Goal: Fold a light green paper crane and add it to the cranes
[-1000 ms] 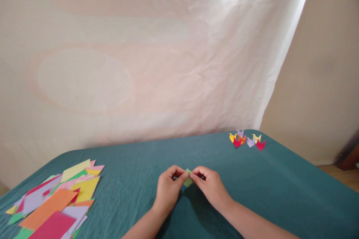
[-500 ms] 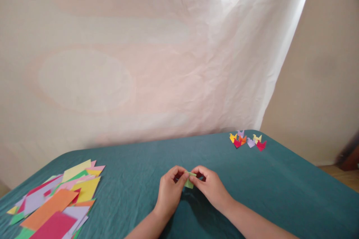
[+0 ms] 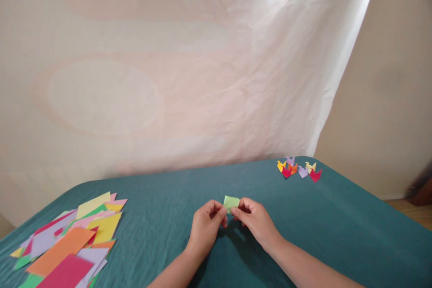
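A small light-green piece of paper (image 3: 231, 203) is held up between my two hands above the cloth. My left hand (image 3: 207, 221) pinches its lower left corner between thumb and fingers. On the other side, my right hand (image 3: 254, 219) grips the lower right corner the same way. Most of the paper's face shows, standing above the thumbs; its lower edge is partly hidden by the fingertips. Whether it is folded in layers I cannot tell.
A dark green cloth (image 3: 162, 216) covers the table. Loose coloured paper sheets (image 3: 60, 252) lie in a pile at the left. Several small folded paper birds (image 3: 293, 169) stand at the far right corner. A pale sheet (image 3: 189, 99) hangs behind the table.
The green paper, which hung below the thumbs, now stands up above them with its face showing. Both hands keep nearly the same place.
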Available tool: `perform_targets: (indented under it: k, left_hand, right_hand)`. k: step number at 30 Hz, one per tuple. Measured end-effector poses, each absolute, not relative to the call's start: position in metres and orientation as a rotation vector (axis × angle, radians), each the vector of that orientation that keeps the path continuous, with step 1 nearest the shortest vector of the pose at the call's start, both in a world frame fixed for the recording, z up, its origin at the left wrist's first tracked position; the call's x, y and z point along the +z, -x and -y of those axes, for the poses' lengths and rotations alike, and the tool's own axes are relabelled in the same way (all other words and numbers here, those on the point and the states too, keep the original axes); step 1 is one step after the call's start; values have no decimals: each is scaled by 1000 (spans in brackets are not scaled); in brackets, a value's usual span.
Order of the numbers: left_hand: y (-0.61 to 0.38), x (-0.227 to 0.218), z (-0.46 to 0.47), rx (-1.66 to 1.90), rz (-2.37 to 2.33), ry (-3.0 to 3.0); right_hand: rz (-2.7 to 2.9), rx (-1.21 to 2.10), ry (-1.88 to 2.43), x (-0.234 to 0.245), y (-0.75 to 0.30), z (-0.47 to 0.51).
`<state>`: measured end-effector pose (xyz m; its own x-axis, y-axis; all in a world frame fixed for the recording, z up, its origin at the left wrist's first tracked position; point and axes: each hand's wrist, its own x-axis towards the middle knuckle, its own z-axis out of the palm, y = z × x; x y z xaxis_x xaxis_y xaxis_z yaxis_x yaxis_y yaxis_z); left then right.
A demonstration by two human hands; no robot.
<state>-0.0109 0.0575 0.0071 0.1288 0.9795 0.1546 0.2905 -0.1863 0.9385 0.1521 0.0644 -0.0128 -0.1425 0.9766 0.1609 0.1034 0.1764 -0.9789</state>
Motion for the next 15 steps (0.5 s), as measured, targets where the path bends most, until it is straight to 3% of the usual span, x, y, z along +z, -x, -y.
perform_targets:
  k: [15]
  left_hand:
    - [10, 2, -61, 986, -1156, -1504]
  right_hand:
    - [1560, 986, 1099, -4, -152, -58]
